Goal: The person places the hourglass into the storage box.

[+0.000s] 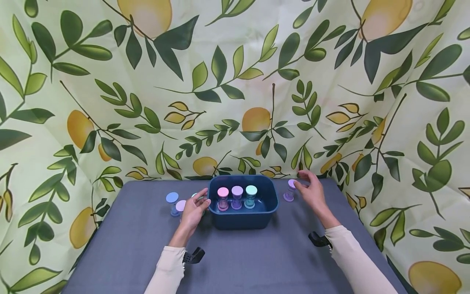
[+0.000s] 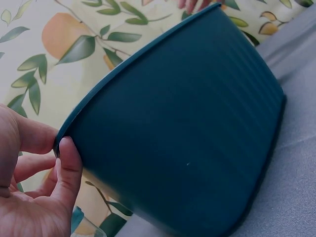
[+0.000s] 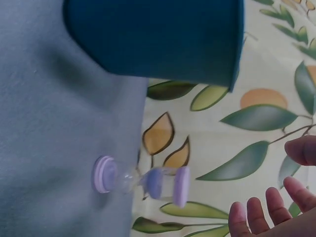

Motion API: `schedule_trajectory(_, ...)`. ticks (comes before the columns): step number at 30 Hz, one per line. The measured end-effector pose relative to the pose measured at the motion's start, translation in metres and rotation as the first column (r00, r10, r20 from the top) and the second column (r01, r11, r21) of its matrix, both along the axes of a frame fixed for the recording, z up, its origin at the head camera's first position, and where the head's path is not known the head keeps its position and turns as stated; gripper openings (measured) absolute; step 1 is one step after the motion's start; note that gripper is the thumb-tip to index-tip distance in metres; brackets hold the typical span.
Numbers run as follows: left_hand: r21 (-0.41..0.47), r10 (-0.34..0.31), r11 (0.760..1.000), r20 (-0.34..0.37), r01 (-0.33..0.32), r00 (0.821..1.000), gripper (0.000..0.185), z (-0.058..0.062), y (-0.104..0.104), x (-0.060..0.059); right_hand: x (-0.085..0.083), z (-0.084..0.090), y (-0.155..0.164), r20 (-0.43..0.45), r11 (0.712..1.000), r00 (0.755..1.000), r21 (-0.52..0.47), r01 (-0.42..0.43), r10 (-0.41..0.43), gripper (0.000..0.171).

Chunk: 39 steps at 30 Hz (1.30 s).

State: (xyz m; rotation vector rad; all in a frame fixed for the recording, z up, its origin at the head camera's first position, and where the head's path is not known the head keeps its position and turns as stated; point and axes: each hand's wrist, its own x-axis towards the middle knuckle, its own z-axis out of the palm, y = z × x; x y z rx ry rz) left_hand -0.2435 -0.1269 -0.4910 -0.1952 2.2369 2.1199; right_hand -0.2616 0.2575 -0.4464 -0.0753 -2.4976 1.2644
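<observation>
A dark blue plastic bin (image 1: pixel 240 222) stands on the table, and my left hand (image 1: pixel 192 210) pinches its left rim between thumb and finger, as the left wrist view shows close up. Inside the bin are three small hourglasses: a pink one (image 1: pixel 222 199), a purple one (image 1: pixel 237 198) and a mint-green one (image 1: pixel 251 197). Right of the bin, a lilac hourglass (image 3: pixel 168 185) stands upright on the table. My right hand (image 1: pixel 312 194) is just beside it, fingers loosely spread and apart from it in the right wrist view.
To the bin's left stand a blue hourglass (image 1: pixel 172 204) and a pale pink-topped one (image 1: pixel 180 205); a green-topped one is mostly hidden behind my left hand. A grey cloth covers the table (image 1: pixel 238 261). A lemon-print curtain (image 1: pixel 227 102) hangs behind and at both sides.
</observation>
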Motion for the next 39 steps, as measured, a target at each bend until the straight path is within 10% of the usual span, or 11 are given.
schedule_trajectory(22, 0.029, -0.005, 1.0, -0.018, 0.006, 1.0, 0.048, 0.0, 0.0, 0.0, -0.021, -0.036, 0.019, 0.15, 0.994, 0.988, 0.111, 0.006, -0.023, 0.069)
schedule_trajectory(39, -0.014, 0.007, 1.0, 0.004, -0.007, 1.0, 0.049, 0.0, 0.0, 0.002, -0.038, -0.064, 0.021, 0.251, 0.998, 0.966, 0.017, 0.063, -0.065, 0.069)
